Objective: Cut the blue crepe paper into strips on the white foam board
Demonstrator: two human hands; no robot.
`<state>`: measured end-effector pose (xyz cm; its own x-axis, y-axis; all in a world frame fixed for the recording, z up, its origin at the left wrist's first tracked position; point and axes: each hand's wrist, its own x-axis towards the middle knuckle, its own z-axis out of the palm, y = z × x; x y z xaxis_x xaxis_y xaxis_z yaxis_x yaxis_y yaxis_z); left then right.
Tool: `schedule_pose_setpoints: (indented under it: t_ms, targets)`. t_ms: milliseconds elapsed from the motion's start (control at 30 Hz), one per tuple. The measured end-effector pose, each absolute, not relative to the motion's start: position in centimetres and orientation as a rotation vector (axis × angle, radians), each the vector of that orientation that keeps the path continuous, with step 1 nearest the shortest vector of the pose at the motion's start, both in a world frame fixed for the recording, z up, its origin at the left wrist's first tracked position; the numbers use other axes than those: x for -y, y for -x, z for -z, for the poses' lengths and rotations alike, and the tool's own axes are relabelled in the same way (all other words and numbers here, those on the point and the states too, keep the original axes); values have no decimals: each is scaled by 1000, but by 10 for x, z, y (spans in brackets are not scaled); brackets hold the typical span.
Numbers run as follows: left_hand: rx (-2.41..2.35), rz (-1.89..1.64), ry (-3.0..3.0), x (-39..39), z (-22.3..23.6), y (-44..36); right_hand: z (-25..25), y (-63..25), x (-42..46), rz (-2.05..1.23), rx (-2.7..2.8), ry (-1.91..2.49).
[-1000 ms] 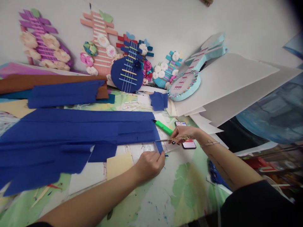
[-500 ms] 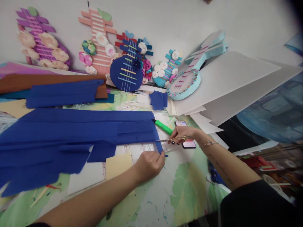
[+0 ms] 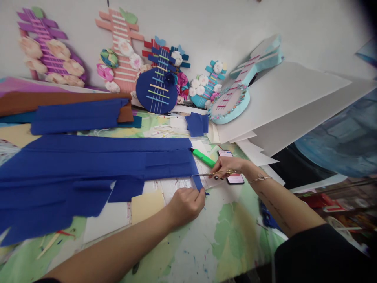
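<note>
A large sheet of blue crepe paper (image 3: 97, 161) lies across the table, and a narrow strip (image 3: 198, 183) hangs from its right end. My left hand (image 3: 187, 204) is closed, pinching the lower tip of that strip between thumb and finger. In my right hand (image 3: 225, 167) is a pair of scissors (image 3: 203, 174), its thin blades pointing left onto the strip's edge at the sheet's corner. A green marker (image 3: 204, 158) lies just above the blades. Beneath my right wrist rests a phone (image 3: 235, 179) with its screen lit, partly covered.
Decorated paper guitars, among them a dark blue one (image 3: 156, 92), lean along the wall. White boards (image 3: 282, 90) stand at the right. A folded blue piece (image 3: 76, 116) and small blue scraps (image 3: 196, 124) lie behind the sheet. Yellow paper (image 3: 147, 204) sits near my left forearm.
Both hands keep almost the same place, the left pinching the strip and the right holding the scissors at its edge. The view has shifted very slightly.
</note>
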<state>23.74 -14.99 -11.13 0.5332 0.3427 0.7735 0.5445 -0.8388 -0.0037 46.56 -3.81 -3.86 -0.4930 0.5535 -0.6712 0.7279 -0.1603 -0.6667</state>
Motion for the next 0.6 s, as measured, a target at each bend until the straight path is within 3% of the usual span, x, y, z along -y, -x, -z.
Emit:
schedule_pose_setpoints:
  t_ms: [600]
  targets:
    - [747,1172,2520,150,111,-237,40,-464,39,1773,-1876,-1557]
